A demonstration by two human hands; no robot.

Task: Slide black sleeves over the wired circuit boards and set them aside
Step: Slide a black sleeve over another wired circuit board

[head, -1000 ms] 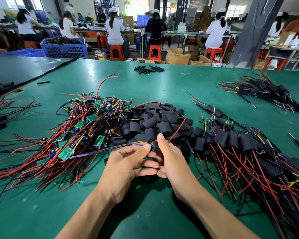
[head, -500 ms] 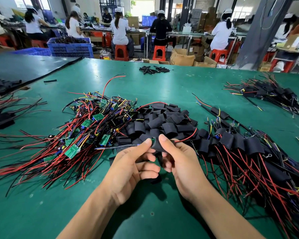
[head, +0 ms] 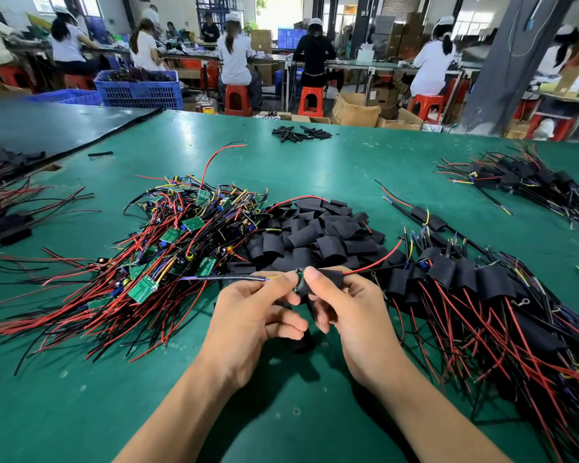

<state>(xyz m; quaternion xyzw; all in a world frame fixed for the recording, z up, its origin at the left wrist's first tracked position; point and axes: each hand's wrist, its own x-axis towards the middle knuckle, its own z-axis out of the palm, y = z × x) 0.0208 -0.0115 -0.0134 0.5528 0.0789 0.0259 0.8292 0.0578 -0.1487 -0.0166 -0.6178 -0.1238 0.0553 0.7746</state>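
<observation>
Green table (head: 315,412) bare near both hands' grip on black sleeve (head: 325,279).

Faint handwriting on cardboard box (head: 356,110), illegible; no other text readable.

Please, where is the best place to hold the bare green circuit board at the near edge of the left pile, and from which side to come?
Probably grip the green circuit board by its two long edges, coming from above on the near side. It lies flat and face-up at the pile's rim, while its red and black wires fan away leftward, leaving that side free.
</observation>
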